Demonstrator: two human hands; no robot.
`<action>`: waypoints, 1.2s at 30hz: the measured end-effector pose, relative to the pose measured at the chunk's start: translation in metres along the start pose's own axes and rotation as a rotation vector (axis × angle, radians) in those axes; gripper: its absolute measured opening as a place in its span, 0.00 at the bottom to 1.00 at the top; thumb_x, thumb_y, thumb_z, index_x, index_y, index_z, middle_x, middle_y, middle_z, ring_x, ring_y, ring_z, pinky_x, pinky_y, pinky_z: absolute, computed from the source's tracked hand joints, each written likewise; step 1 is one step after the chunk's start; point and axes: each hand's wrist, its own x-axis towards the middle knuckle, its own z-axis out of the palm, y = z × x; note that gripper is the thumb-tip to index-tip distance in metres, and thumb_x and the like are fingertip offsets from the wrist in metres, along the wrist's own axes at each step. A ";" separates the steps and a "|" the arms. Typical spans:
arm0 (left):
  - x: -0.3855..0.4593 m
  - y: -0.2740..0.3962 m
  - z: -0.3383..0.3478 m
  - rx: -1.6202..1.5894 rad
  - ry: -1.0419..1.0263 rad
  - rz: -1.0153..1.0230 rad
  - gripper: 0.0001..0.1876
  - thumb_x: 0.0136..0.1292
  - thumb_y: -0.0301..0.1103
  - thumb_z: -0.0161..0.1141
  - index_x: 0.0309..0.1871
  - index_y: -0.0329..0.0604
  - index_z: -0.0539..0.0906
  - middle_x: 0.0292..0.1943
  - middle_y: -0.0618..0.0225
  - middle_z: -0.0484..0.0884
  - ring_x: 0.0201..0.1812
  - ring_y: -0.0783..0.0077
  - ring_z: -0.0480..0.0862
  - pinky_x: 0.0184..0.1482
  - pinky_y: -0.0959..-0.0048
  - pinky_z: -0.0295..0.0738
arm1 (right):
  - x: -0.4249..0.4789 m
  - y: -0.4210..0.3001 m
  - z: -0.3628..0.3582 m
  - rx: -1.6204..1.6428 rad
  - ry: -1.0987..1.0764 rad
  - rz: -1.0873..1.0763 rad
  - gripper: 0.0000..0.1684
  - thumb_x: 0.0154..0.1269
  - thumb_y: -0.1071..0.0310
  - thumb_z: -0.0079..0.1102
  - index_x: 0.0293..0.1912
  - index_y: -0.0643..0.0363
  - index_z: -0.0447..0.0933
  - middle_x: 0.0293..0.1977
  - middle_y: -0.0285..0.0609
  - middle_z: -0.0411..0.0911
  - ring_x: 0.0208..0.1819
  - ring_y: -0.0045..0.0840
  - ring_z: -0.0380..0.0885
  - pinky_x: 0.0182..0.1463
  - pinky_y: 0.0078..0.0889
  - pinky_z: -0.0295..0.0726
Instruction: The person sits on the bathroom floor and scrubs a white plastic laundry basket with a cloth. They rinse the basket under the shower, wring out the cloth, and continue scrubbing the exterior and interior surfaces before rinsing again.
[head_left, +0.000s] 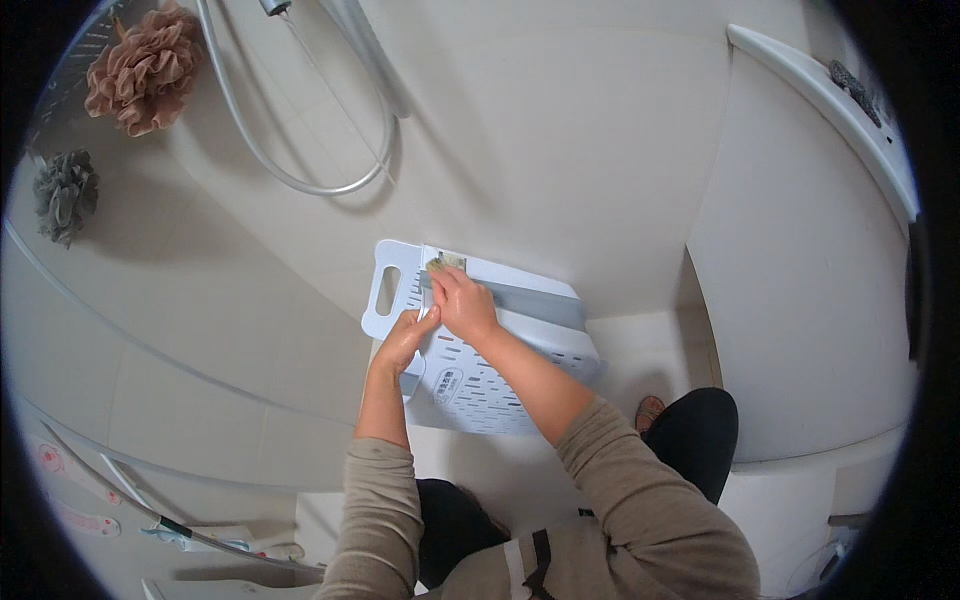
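Note:
In the middle of the head view stands a white and grey plastic laundry basket (480, 409) with slotted walls, tilted in the picture, with an oval handle cut-out at its upper left. A paper label (454, 261) is on its upper part. My right hand (465, 304) is closed on a small yellowish brush or scrubber (434, 265) at the label's left edge; its exact kind is unclear. My left hand (405, 341) grips the basket's rim just below and left of it, thumb on top. Part of the left fingers is hidden behind the rim.
A shower hose (322, 191) loops down the tiled wall, near a thin stream of water. Brown (146, 71) and grey (66, 196) mesh bath puffs hang at the upper left. A white ledge (817, 82) curves at the right. My legs flank the area below the basket.

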 end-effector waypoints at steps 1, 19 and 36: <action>0.006 -0.003 0.002 0.013 0.039 -0.015 0.21 0.69 0.48 0.53 0.43 0.36 0.82 0.36 0.70 0.81 0.37 0.80 0.76 0.39 0.78 0.70 | 0.001 0.006 0.003 -0.036 -0.042 0.042 0.10 0.59 0.67 0.57 0.42 0.54 0.79 0.42 0.44 0.79 0.31 0.43 0.81 0.33 0.42 0.82; 0.065 0.010 0.017 -0.389 0.378 0.171 0.16 0.68 0.41 0.55 0.36 0.34 0.81 0.31 0.64 0.82 0.32 0.75 0.79 0.37 0.73 0.74 | -0.034 0.068 -0.024 -0.041 -0.078 0.045 0.23 0.62 0.70 0.55 0.58 0.59 0.70 0.61 0.56 0.65 0.59 0.46 0.69 0.57 0.41 0.74; 0.086 -0.017 0.049 -0.762 0.158 0.049 0.26 0.73 0.49 0.43 0.58 0.31 0.71 0.52 0.55 0.77 0.53 0.62 0.78 0.58 0.64 0.72 | -0.020 0.124 0.004 -0.049 -0.125 0.286 0.26 0.63 0.69 0.50 0.62 0.48 0.67 0.58 0.49 0.69 0.54 0.46 0.72 0.53 0.44 0.75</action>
